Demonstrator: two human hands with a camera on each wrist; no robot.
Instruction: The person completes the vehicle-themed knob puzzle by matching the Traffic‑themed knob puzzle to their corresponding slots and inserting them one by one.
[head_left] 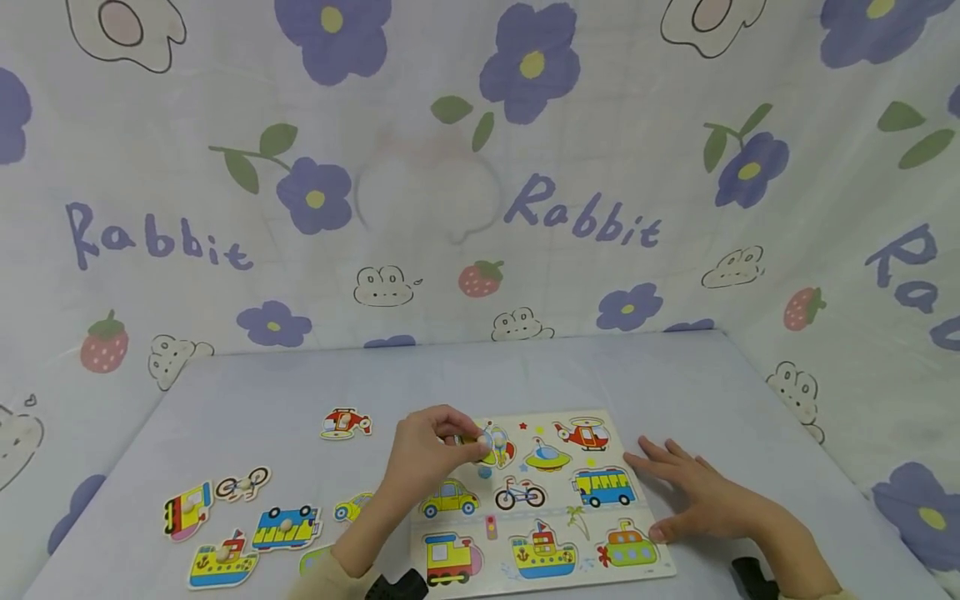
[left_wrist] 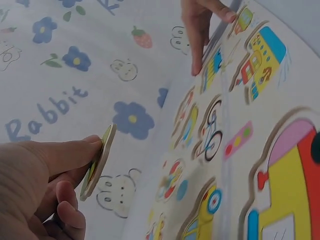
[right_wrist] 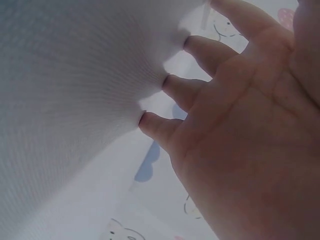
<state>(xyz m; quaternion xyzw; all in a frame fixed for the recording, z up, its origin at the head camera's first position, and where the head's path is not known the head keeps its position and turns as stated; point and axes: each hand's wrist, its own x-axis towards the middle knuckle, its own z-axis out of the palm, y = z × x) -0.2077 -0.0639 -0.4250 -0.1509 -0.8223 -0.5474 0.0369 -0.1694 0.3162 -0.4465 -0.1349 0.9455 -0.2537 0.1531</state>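
Left wrist: left fingers (left_wrist: 75, 156) pinch piece (left_wrist: 103, 160), front mostly hidden; right fingers (left_wrist: 197, 52) spread.

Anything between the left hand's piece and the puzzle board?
Nothing visible: the left wrist view shows open space between the piece, pinched by the left hand, and the puzzle board. The right hand is at the board's right edge, clear of that gap.

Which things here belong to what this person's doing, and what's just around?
Part of the job:
left hand, pinching a puzzle piece
right hand, at the board's edge
puzzle board
loose pieces: helicopter, bicycle, train, bus, ship, car, partly hidden green one

Seemingly just around:
rabbit-print backdrop
pale tabletop
black wrist devices
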